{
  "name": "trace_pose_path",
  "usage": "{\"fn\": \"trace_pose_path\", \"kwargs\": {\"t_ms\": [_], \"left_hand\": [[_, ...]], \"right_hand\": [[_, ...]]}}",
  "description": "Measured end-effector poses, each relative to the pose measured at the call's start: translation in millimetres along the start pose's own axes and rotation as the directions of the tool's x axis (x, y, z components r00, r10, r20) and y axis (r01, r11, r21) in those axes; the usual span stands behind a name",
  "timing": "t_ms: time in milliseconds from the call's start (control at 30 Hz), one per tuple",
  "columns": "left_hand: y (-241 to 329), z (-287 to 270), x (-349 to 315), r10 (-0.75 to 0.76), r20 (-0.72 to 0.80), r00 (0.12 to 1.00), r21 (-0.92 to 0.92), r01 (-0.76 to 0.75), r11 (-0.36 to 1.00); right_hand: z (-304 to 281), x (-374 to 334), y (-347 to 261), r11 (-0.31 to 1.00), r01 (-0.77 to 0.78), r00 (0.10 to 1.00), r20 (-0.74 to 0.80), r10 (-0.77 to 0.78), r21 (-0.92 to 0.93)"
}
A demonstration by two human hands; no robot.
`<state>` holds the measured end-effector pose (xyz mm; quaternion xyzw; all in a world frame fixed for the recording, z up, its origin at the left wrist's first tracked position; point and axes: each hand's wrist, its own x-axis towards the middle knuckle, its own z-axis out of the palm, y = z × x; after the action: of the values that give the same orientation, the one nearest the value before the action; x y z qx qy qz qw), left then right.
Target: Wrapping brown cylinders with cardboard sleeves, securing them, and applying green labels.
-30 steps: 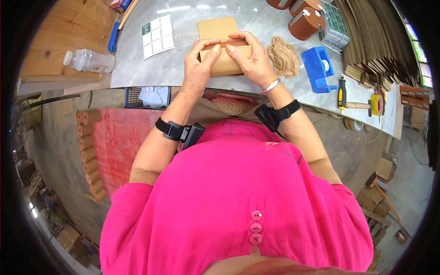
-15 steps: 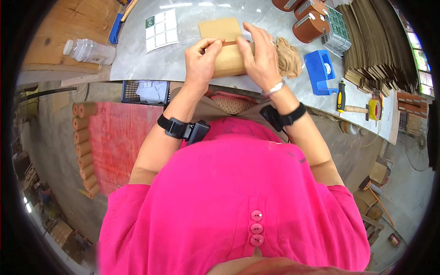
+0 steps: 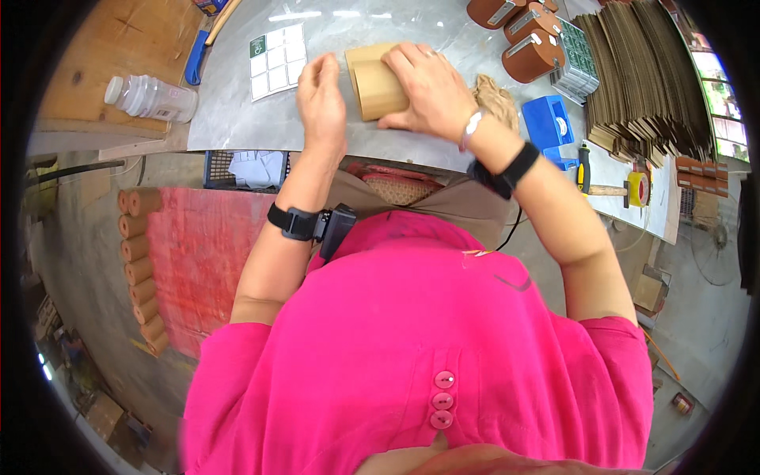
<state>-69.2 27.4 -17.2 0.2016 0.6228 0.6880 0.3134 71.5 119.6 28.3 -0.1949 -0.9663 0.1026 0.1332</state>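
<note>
Your left hand [image 3: 323, 101] has just come away from the brown card [image 3: 380, 89] and now hangs to the left of it, well clear. A half second ago its fingers were pinching at the card's left side; now they point up and away from you, loosely straight and close together, with nothing seen between them. Your right hand [image 3: 431, 87] has settled over the card's right side, its fingers spread wide across the top and its thumb down by the near edge. It has hold of the card alone; how hard it presses, you cannot tell from here.

The card sits on the bench [image 3: 229, 127] in front of you, and its curled left end now faces out, uncovered. A flat part shows behind it. The reddish-brown strip seen at its top earlier no longer shows; your right hand may be hiding it. For the work, this seems to leave one hand steadying the card and the other free.

Just right of your right hand lies the crumpled cloth [image 3: 492, 95], with the blue tape holder [image 3: 540, 127] beyond it. The label sheet [image 3: 277, 62] lies flat beyond your left hand, apart from it.
</note>
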Motion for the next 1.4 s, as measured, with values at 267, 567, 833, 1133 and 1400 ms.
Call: {"fn": "trace_pose_path", "kwargs": {"t_ms": [267,567,833,1133,1400], "left_hand": [[3.3,-28.1,-36.3,-0.116,0.056,0.992,-0.069,0.12,0.99],[-3.4,6.0,-17.0,-0.322,0.372,0.871,-0.351,0.453,0.82],[-3.0,8.1,-16.6,-0.308,0.498,0.811,-0.273,0.483,0.832],[17.3,12.1,-45.7,-0.091,0.667,0.739,-0.1,0.211,0.972],[-16.0,14.2,-48.0,0.419,0.562,0.713,0.148,-0.585,0.798]], "right_hand": [[-3.6,85.9,71.4,0.899,-0.335,0.802,0.587,0.115,0.282],[18.3,89.5,82.7,0.849,-0.428,0.824,0.521,0.225,0.31],[20.1,20.7,58.8,0.586,-0.566,0.814,0.504,0.288,0.58],[5.2,-61.1,17.3,0.495,-0.179,0.958,0.037,0.284,0.85],[30.8,-80.6,-7.7,0.645,-0.121,0.875,-0.226,0.428,0.754]]}}
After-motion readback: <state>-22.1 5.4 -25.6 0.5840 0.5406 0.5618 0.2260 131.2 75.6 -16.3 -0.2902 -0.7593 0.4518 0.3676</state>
